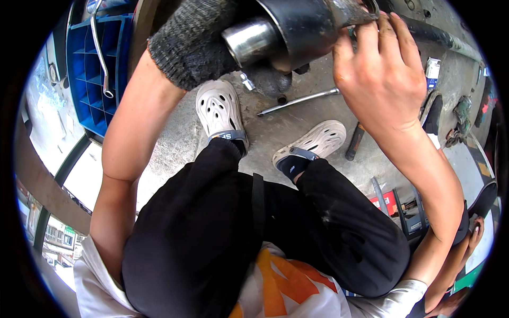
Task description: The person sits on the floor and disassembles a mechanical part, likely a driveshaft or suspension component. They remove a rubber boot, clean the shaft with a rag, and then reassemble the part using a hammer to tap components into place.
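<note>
A black exhaust muffler (302, 29) with a shiny steel tip (250, 41) fills the top of the view. My left hand (193, 42), in a grey knit glove, wraps around the muffler beside the steel tip. My bare right hand (379, 69) rests on the muffler's right end, fingers up against a rusty bracket (350, 11). Below, my knees in black trousers and two pale perforated clogs (218, 108) stand on the concrete floor (286, 132).
A long metal wrench (299, 102) and a small socket (247, 81) lie on the floor near my feet. A dark-handled tool (355, 141) lies by the right clog. A blue plastic crate (95, 69) with a bent steel wrench stands at the left. Tools clutter the right.
</note>
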`<state>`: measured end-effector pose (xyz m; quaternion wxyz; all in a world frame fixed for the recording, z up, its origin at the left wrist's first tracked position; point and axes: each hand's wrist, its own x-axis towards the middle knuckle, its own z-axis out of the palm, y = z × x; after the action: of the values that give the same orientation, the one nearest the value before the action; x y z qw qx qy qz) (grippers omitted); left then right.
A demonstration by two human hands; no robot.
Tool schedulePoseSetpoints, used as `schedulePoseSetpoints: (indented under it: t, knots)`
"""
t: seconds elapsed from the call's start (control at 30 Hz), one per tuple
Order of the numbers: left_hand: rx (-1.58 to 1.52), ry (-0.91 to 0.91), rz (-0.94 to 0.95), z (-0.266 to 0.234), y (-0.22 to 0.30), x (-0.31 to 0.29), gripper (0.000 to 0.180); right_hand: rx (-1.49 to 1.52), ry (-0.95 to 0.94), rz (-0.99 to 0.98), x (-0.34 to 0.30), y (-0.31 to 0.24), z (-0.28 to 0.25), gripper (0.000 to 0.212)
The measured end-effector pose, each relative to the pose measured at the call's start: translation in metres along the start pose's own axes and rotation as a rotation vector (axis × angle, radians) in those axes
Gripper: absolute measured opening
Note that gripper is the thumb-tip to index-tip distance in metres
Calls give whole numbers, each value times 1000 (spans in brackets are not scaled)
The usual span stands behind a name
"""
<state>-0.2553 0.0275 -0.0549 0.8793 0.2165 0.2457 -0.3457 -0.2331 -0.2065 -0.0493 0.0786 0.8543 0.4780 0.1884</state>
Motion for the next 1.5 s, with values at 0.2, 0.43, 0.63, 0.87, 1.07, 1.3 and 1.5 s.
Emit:
schedulePoseSetpoints:
  t: [0.2,0.43,0.63,0.87,1.07,1.3,1.5]
  knots:
    - [4,24,-30,-1,-3,7,32,-29,118,4,-19,-9,16,36]
    - [162,80,55,1,-2,4,33,44,-172,-14,4,-11,-30,35]
    - [-9,15,-63,2,-3,9,34,18,-18,16,-11,-13,-7,34]
    - [18,13,-90,5,-4,8,37,54,-224,13,-7,-12,-20,30]
    - [-69,81,-190,12,-1,5,40,-40,-252,-6,-9,-10,-20,31]
    - [-20,51,-177,-4,14,-6,32,315,-450,301,1,39,-19,37]
    - [89,33,-146,-18,21,-2,26,1054,-113,269,-4,51,-21,54]
